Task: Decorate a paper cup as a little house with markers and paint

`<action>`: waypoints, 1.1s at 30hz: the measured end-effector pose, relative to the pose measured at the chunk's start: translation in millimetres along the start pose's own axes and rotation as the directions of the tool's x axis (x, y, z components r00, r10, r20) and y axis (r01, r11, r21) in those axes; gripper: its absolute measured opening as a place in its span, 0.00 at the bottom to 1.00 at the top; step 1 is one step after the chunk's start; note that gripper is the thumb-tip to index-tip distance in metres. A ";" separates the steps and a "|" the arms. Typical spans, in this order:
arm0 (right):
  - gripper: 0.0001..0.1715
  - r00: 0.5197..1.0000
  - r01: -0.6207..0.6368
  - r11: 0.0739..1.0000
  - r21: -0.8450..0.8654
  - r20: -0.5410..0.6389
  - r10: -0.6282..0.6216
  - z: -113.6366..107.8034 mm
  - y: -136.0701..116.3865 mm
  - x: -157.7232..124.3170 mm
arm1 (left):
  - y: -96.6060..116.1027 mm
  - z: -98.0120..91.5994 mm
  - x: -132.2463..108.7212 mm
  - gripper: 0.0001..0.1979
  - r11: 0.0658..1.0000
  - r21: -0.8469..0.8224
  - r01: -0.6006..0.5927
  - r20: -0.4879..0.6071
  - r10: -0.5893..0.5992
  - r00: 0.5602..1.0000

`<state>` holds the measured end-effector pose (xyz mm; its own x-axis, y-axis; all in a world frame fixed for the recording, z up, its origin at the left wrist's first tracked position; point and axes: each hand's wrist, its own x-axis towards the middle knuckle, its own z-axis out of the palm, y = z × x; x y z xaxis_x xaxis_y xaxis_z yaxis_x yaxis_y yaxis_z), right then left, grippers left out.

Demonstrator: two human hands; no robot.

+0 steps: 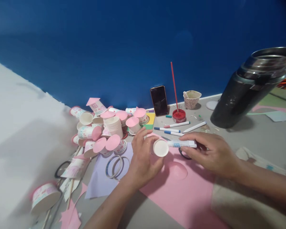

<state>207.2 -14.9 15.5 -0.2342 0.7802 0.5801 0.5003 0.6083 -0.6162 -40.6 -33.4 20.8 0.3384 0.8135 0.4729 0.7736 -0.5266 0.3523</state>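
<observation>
A home craft corner: a grey worktop (252,140) against a blue wall (133,47), with paper cups (105,127) heaped at centre left, markers (173,127), and pink paper (188,190) at lower centre.

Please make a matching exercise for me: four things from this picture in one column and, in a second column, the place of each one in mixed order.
Things
1. paper cup
2. white pen
3. phone
4. red stick

Places
a. stands in the red pot
b. held in the left hand
c. leans against the blue wall
d. held in the right hand

Pairs: 1-b, 2-d, 3-c, 4-a
</observation>
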 end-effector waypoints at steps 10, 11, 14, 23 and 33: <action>0.09 1.000 0.021 0.999 -0.038 0.018 -0.020 -2.6 1.6 1.6 | 11.7 3.6 3.2 0.25 0.994 0.069 -0.086 0.148 0.075 0.986; 0.09 0.999 0.034 0.999 -0.038 0.022 -0.033 -3.6 0.0 2.1 | 12.9 4.4 3.7 0.24 0.993 0.076 -0.092 0.153 0.079 0.985; 0.10 0.996 0.082 0.996 -0.040 0.032 -0.081 -6.0 -4.5 3.0 | 16.0 5.4 5.1 0.22 0.992 0.080 -0.098 0.176 0.083 0.981; 0.07 0.949 0.281 0.959 0.041 0.139 -0.284 -9.9 -15.3 -4.4 | 19.4 3.4 7.6 0.25 0.994 0.034 -0.104 0.240 0.093 0.966; 0.09 0.902 0.373 0.920 -0.117 0.279 -0.330 -20.9 -13.8 -1.7 | 10.8 -9.1 11.5 0.25 0.998 -0.054 -0.038 0.216 0.049 0.975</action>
<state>218.2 -27.7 34.2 -0.6086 0.5439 0.5777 0.4710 0.8336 -0.2885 -33.2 -31.9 37.4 0.4838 0.8207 0.3039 0.7303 -0.5699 0.3767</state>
